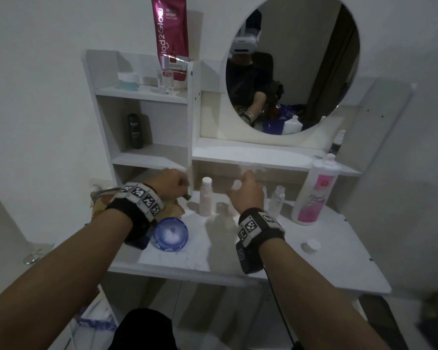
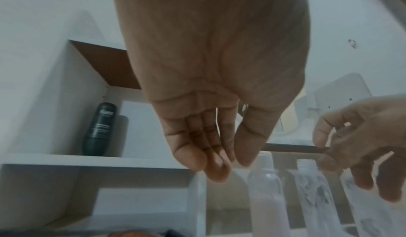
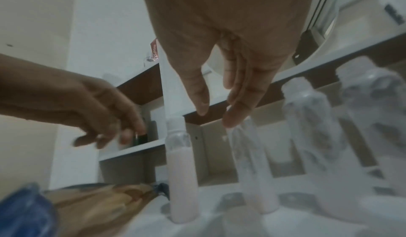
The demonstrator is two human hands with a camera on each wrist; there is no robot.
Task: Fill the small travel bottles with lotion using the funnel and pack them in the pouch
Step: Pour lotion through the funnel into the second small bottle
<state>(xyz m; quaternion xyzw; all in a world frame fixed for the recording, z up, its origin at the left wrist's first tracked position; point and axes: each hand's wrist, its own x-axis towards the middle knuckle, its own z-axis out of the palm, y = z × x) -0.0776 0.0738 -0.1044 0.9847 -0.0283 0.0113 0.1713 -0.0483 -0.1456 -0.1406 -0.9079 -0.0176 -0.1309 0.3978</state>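
Two bare arms reach forward over the white dressing table [image 1: 339,261], each with a black wrist band [image 1: 259,229] that has black-and-white square marks on it. Near the front edge, just beside the left wrist, the blue see-through plastic funnel [image 1: 171,234] lies on the table with its wide mouth facing up. A small white round cap [image 1: 311,246] lies on the right side of the table, well apart from the bottles. The tan and brown patterned pouch [image 3: 98,204] lies under the left wrist at the table's left end. The left hand [image 2: 211,119] hangs palm down above the pouch, with its fingers [image 2: 197,147] loose and a little bent, close together, and it holds nothing. The right hand [image 3: 230,67] reaches out over the row of small bottles, with its fingers [image 3: 239,102] straight and its thumb apart; its fingertips are right at the top of a small clear bottle with pale lotion in the bottom [image 3: 252,162], and it grips nothing. To the left of that one stands a small capped bottle nearly full of pale pink lotion [image 1: 205,197]. To the right stand two small clear empty bottles [image 3: 312,119]. Farther right stands the tall white lotion bottle with a pink flower label [image 1: 315,190]. Behind them are white shelves [image 1: 147,94] and a round mirror [image 1: 292,64].
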